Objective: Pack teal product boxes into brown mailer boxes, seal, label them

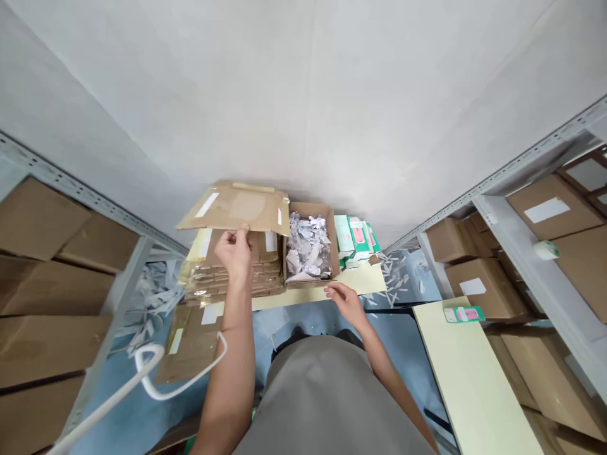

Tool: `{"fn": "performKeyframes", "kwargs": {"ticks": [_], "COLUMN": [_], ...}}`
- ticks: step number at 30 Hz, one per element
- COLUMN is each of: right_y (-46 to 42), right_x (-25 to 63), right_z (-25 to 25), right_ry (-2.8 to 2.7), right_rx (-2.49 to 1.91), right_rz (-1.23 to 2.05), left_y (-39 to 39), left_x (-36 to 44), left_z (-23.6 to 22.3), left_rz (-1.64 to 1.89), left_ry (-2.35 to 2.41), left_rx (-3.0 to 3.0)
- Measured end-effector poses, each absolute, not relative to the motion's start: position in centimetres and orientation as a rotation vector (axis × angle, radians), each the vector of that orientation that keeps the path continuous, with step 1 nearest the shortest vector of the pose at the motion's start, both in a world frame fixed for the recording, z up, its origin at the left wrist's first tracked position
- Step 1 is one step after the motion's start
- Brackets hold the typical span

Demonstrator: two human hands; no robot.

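My left hand [236, 251] pinches the near edge of a flattened cardboard box [227, 208], which is tilted up off a stack of flattened boxes [232, 278]. White labels and strips of tape show on its surface. Right of the stack stands an open cardboard box [334, 253] filled with crumpled paper scraps [309, 243]. My right hand [345, 302] is by the near right corner of that open box, fingers partly extended and apart, with nothing visible in them. Whether its fingertips touch the table edge I cannot tell.
Green and white small boxes [358, 240] are piled right of the open box. Shelves with cartons [484, 284] flank both sides. A pale side table [478, 373] bears a green packet [463, 314]. Paper scraps [393, 278] litter the floor. A white cable [156, 373] loops at lower left.
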State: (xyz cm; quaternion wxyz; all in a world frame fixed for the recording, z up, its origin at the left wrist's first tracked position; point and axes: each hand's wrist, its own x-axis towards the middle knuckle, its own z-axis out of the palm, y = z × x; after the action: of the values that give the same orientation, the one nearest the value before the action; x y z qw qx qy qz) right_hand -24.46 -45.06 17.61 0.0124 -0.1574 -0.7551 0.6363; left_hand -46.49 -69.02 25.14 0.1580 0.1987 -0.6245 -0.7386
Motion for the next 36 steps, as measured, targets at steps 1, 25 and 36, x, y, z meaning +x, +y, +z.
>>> {"fn": "performKeyframes", "kwargs": {"ticks": [1,25,36], "right_y": [-44.4,-23.9,-8.5], "right_x": [-24.3,16.2,32.1], "right_z": [18.2,25.5,19.2], "right_ry": [-2.313,-1.12,-1.075], "right_rx": [-0.504,-1.529,-1.644], "right_rz": [1.981,0.867,0.88], "left_y": [-68.5,-25.3,-6.4], "left_x": [-45.5,-23.2,-6.6], "left_z": [25.9,22.4,15.5], "left_rz": [-2.133,-2.978,-2.525], "left_ry": [-1.804,-2.35,-2.649], "left_rx": [0.479,-1.122,-2.081]}}
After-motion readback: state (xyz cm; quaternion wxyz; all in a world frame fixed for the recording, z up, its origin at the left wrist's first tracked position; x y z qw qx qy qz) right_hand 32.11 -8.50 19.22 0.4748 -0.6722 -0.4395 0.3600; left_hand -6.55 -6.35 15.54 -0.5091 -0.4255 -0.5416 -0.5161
